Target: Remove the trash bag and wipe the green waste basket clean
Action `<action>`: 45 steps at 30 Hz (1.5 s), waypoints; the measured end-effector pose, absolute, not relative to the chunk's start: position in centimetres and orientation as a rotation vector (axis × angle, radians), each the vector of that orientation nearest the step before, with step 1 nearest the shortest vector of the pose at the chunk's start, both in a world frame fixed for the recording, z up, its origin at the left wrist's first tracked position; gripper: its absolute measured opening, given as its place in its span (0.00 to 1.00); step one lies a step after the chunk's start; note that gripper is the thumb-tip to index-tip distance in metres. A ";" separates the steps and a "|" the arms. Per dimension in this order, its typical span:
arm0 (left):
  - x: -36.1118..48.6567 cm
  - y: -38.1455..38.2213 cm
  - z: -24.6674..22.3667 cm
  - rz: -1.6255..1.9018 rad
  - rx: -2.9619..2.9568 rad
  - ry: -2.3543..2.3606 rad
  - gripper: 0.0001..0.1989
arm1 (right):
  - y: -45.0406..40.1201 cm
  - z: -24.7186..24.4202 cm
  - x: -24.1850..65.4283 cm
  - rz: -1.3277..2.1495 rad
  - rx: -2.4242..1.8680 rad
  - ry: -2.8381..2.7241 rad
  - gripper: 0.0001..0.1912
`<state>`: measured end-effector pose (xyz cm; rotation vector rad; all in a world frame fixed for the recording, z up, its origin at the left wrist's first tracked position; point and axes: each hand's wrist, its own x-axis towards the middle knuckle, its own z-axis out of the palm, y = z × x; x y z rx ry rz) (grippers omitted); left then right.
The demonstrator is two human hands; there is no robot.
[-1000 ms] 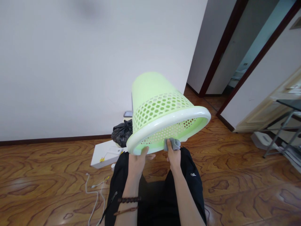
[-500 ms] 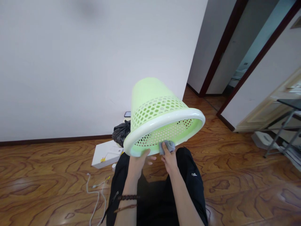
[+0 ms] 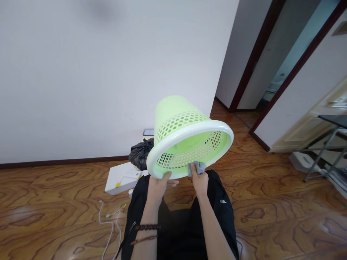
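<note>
A light green plastic wastebasket (image 3: 176,108) with a band of round holes and a white rim is held tilted above my knees, its mouth facing me. My left hand (image 3: 159,182) grips the rim at the lower left, thumb over the edge and fingers beneath. At the lower middle of the rim, my right hand (image 3: 200,181) pinches a grey cloth (image 3: 197,168) against the edge, thumb on the inner side. The fingers under the rim are partly hidden.
To the left a white box (image 3: 119,177) lies on the wooden floor beside a black plastic bag (image 3: 141,153). White cables (image 3: 110,222) trail nearby. A white wall stands ahead; a folding stool (image 3: 329,144) and doorway are on the right.
The basket has tipped so more of its inside shows, and its base sits slightly lower. My right hand with the cloth has slid a little to the right along the rim.
</note>
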<state>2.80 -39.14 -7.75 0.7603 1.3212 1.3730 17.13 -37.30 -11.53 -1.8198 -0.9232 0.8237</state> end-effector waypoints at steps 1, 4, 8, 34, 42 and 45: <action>2.7 -39.1 -7.8 1.378 0.762 1.325 0.24 | -37.4 -11.6 16.7 0.816 -1.832 -0.959 0.31; 2.4 -38.9 -7.8 1.403 0.777 1.321 0.25 | -37.5 -11.6 15.3 0.848 -1.794 -1.085 0.31; 2.1 -38.9 -7.4 1.435 0.785 1.322 0.28 | -37.1 -10.7 16.3 0.844 -1.936 -1.035 0.34; 2.9 -39.0 -8.0 1.449 0.760 1.303 0.30 | -37.6 -10.6 15.2 0.970 -1.830 -0.861 0.32; 3.1 -39.3 -7.9 1.473 0.729 1.302 0.31 | -37.3 -9.5 16.9 0.993 -1.922 -0.749 0.32; 3.1 -39.2 -8.2 1.451 0.743 1.315 0.29 | -38.0 -9.7 15.2 1.035 -1.806 -0.811 0.33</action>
